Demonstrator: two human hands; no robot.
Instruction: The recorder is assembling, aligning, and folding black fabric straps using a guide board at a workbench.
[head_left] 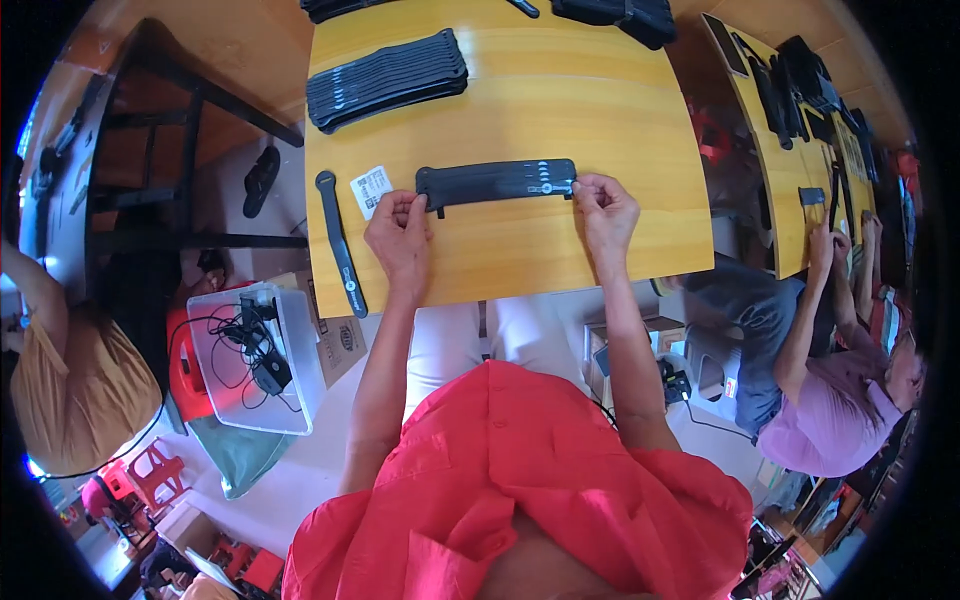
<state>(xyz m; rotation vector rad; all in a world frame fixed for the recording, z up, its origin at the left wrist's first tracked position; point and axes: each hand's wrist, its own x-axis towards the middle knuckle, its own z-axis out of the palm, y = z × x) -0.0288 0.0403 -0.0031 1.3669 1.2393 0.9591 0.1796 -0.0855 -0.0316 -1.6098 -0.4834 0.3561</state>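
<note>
Between the two hands, flat on the yellow wooden table [560,250]: one long black strap [497,183], lying crosswise. Left hand [398,235] at its left end, fingers curled and pinched on that end; right hand [605,208] at its right end, thumb and fingertips closed on the edge there. Both hands clamped on the same strap, neither open.

Just left of the left hand: one small white label card [371,189], flat on the table and apart from the strap. Further left of that: one narrow black band [340,243], lying lengthwise, reaching almost to the near table edge.

Beyond the left hand, further up the table: one fanned stack of black straps [385,78], too tightly overlapped to count singly. Beyond the right hand, at the far edge: one more dark heap [620,15], cut off by the frame; contents not clear.

Below and left of the left hand, off the table: one clear plastic bin [290,335] holding black cables and an adapter, beside one red stool [185,370].

Right of the right hand: a second yellow table [790,200] with black goods, and another person in a purple shirt with both hands raised to it. At the far left: part of one more person in an ochre shirt.
</note>
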